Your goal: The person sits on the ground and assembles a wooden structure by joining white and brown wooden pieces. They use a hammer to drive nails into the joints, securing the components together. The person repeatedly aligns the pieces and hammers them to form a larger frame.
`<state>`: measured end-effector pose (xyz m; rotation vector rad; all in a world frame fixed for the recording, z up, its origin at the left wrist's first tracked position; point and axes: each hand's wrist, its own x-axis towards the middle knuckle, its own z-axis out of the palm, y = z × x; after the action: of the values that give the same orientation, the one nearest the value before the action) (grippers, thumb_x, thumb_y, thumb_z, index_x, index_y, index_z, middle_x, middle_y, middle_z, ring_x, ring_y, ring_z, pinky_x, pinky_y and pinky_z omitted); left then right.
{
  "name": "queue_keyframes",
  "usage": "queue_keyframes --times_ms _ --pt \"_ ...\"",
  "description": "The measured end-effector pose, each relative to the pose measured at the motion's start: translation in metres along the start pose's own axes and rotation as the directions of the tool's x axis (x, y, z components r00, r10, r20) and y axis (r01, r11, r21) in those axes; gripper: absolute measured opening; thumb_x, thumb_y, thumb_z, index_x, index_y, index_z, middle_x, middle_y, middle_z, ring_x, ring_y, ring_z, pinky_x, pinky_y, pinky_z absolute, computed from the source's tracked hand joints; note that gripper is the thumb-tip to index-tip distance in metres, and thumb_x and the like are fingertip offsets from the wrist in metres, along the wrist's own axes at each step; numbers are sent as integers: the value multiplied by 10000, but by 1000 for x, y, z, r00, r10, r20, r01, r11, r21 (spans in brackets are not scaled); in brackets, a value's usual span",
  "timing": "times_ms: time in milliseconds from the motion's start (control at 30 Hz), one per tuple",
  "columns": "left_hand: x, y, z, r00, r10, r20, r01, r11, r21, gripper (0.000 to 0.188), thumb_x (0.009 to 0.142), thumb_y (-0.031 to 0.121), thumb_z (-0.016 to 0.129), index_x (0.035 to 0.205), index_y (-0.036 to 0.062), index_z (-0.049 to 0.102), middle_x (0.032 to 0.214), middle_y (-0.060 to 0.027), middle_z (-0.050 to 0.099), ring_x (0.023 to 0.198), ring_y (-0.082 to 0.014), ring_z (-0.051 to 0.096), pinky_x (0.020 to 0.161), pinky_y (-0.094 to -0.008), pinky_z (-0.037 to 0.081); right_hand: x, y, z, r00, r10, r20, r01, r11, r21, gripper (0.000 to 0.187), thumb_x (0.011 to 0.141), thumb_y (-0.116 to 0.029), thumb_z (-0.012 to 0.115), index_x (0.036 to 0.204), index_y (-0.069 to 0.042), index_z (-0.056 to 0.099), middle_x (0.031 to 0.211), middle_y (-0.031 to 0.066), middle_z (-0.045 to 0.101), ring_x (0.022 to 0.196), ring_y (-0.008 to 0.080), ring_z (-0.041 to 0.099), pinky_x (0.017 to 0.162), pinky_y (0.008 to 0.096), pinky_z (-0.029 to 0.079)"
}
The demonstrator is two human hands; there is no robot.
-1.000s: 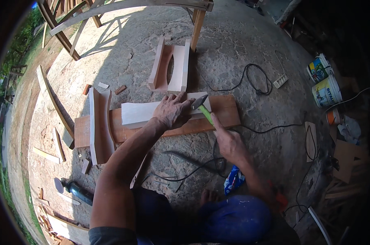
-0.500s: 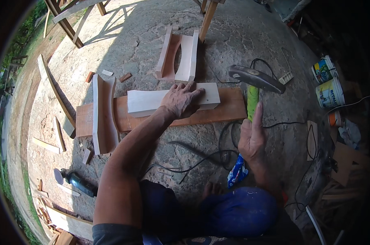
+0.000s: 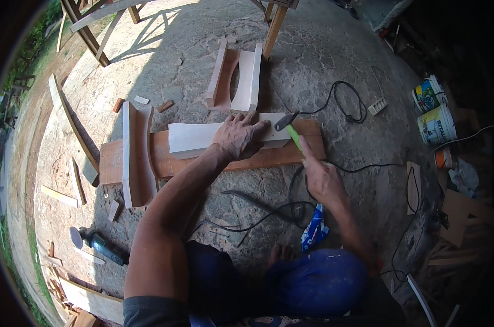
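The left hand (image 3: 238, 135), spread open, should steady the pale block (image 3: 190, 137) well clear of the hammer (image 3: 292, 132) to its right, gripped in the closed right hand (image 3: 323, 177)

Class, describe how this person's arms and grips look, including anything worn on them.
The left grip and right grip are ungloved hands, with no watch visible. The left arm is bare up to a dark grey short sleeve. The right forearm is bare; any sleeve is lost in shadow.
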<state>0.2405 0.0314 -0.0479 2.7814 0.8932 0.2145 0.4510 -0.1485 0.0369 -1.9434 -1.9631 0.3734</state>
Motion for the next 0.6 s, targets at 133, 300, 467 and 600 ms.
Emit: queue_keyframes --times_ms 133,300,467,600 --pt "-3 1 -7 998 -37 51 41 996 -79 637 891 394 681 1470 249 460 1487 -194 441 1333 -415 483 1090 -514 379 -6 -5 20 991 105 83 -100 993 -63 680 1009 -99 515 1617 -222 235 860 298 678 826 488 683 685 561 520" --pt "-2 1 -5 1000 -7 -26 6 1000 -24 643 859 417 726 1432 250 487 1437 -185 466 1268 -404 534 1079 -520 393 24 11 43 973 -100 -209 126 985 116 616 1030 -147 512 1600 -138 279 1139 344 656 942 504 680 750 552 543" --pt "-3 4 -6 999 8 -47 -10 999 -54 638 855 426 728 1423 248 498 1462 -177 453 1308 -386 508 1103 -510 376 113 -9 54 970 241 40 -218 780 587 576 1021 -160 530 1555 -54 344 1282 292 612 963 458 693 811 459 566" --pt "-13 1 17 966 33 -257 -28 999 23 592 904 392 689 1438 217 502 1518 -175 429 1383 -349 448 1144 -496 341 139 17 85 995 11 -100 26 930 368 552 1021 -219 530 1503 18 403 1319 319 576 1225 456 579 1028 444 466"
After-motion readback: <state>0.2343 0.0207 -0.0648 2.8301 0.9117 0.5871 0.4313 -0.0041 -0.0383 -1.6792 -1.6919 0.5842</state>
